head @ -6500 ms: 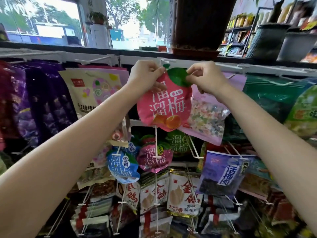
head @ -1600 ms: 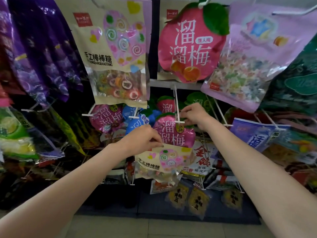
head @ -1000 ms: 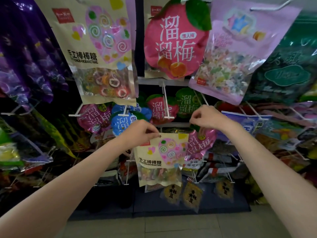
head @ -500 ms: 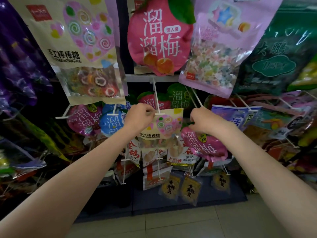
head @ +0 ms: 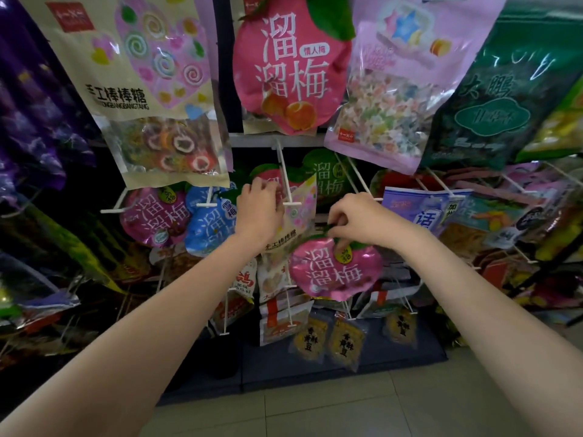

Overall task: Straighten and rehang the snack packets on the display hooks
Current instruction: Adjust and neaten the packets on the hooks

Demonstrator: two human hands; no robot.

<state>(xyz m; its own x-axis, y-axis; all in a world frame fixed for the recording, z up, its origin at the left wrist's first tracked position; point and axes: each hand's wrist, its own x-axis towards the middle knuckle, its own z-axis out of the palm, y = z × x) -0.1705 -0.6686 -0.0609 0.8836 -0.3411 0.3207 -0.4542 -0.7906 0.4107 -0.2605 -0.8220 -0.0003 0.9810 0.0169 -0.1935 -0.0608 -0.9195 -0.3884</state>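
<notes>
- On the far left we see purple packets (head: 41,121) hanging at the upper row, as they did half a second ago.
- Next comes the large beige lollipop packet (head: 142,89), on the top row; below it hang a pink plum packet (head: 154,216) and a blue plum packet (head: 209,227).
- Our left hand (head: 260,212) has its grip closed on the top of the small lollipop packet (head: 296,216). Since half a second ago it has lifted that packet up to the end of the white display hook (head: 285,181); the packet's top edge now lies against the hook's crossbar and it stands tilted. We cannot tell whether the hole is on the hook.
- Above the hook, the big pink plum packet (head: 290,67) hangs on the top row.
- Our right hand (head: 359,220) pinches the green leaf top of the small pink plum packet (head: 336,269), which hangs free of any hook, just right of and below the lollipop packet. Compared with the earlier frame, the hand holds it at much the same height.
- Further right hang a pale pink candy packet (head: 400,99), a dark green packet (head: 511,99) and a blue-and-white packet (head: 422,212).
- Tiled floor (head: 315,411) lies below the rack.
</notes>
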